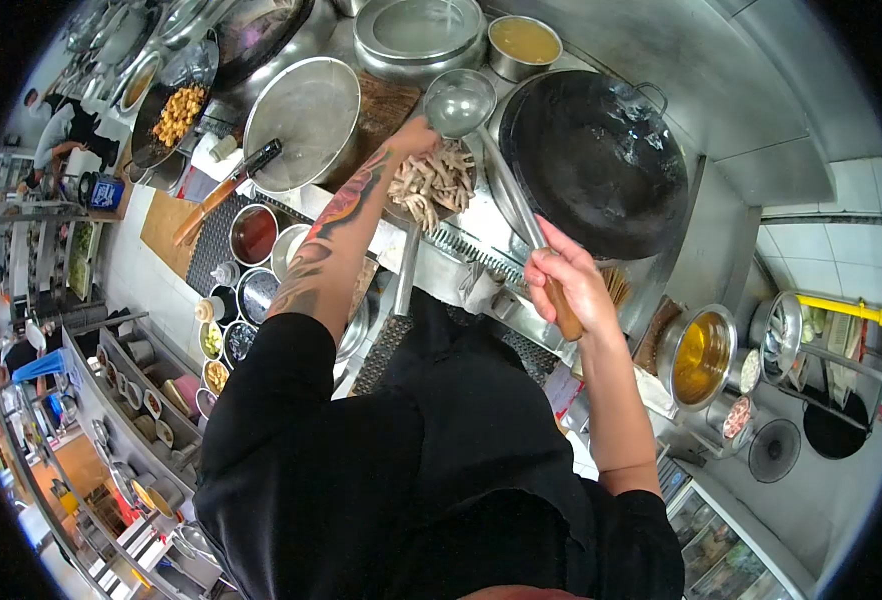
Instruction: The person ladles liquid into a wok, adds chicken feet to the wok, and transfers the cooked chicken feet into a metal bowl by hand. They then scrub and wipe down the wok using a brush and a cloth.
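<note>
My right hand (566,285) is wrapped round the wooden end of a long-handled ladle (461,103). The ladle's metal bowl, with clear liquid showing in it, is beside my left hand (416,137). That hand has its fingers curled in; whatever they hold, if anything, is hidden. Just below it, pale, finger-like pieces of food that look like chicken feet (431,187) lie heaped in a shallow metal vessel with a long handle (408,275). Right of the ladle sits a big dark wok (596,165), its inside blackened with some shiny wet patches.
A large round strainer (303,125) stands left of my left forearm. Behind are a pot of water (419,35) and a pot of yellowish liquid (525,45). Seasoning containers (255,235) line the left; a bowl of oil (703,357) is at right. Another person (61,135) is far left.
</note>
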A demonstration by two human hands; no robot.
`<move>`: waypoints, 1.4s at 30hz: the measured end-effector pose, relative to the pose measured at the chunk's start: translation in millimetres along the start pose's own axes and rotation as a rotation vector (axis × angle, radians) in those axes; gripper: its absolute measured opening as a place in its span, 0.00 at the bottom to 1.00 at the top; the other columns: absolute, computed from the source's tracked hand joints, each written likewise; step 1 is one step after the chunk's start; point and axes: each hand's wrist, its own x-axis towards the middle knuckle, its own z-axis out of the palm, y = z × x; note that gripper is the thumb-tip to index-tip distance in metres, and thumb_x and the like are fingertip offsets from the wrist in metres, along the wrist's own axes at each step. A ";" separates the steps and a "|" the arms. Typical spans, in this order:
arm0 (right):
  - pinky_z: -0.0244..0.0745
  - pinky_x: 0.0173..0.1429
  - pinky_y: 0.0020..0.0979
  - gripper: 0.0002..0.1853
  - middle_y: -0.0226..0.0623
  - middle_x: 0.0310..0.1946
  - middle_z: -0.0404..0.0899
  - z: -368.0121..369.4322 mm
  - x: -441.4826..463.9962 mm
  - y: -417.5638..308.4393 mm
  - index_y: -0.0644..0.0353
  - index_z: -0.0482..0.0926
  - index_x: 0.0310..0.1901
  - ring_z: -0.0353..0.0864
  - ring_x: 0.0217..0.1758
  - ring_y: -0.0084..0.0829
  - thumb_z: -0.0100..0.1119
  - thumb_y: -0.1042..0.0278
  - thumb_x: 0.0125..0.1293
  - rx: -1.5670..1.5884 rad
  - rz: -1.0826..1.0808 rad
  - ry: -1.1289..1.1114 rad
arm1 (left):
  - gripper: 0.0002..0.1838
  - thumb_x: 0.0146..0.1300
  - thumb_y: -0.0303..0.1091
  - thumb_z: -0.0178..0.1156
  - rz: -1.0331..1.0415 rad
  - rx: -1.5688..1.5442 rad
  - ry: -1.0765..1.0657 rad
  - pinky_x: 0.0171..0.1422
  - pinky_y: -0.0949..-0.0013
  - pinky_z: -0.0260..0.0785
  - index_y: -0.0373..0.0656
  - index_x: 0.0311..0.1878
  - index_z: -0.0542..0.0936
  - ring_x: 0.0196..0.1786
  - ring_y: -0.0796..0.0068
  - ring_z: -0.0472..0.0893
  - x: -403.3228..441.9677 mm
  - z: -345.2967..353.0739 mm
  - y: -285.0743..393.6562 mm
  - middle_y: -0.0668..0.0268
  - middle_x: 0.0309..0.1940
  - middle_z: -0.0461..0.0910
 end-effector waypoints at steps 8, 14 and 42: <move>0.67 0.17 0.26 0.39 0.34 0.27 0.72 8.7 -5.9 14.6 0.58 0.44 0.82 0.70 0.14 0.23 0.52 0.70 0.75 -0.020 -0.049 0.012 | 0.23 0.55 0.40 0.65 0.590 0.631 0.373 0.57 0.50 0.77 0.42 0.54 0.84 0.54 0.44 0.83 -28.3 5.2 29.8 0.44 0.48 0.84; 0.65 0.17 0.25 0.37 0.34 0.27 0.71 -2.2 -6.3 18.8 0.58 0.47 0.82 0.67 0.14 0.23 0.48 0.72 0.75 0.175 -0.038 -0.029 | 0.20 0.52 0.34 0.66 0.536 0.601 0.305 0.62 0.50 0.74 0.40 0.50 0.84 0.53 0.44 0.82 -21.3 -8.1 -15.3 0.45 0.51 0.83; 0.75 0.23 0.35 0.33 0.37 0.20 0.79 17.8 244.0 -40.9 0.63 0.63 0.75 0.79 0.17 0.30 0.55 0.68 0.69 -0.986 -0.408 0.267 | 0.30 0.62 0.33 0.64 0.403 0.539 0.477 0.62 0.48 0.73 0.42 0.69 0.71 0.60 0.42 0.76 -79.7 31.4 -14.8 0.45 0.59 0.74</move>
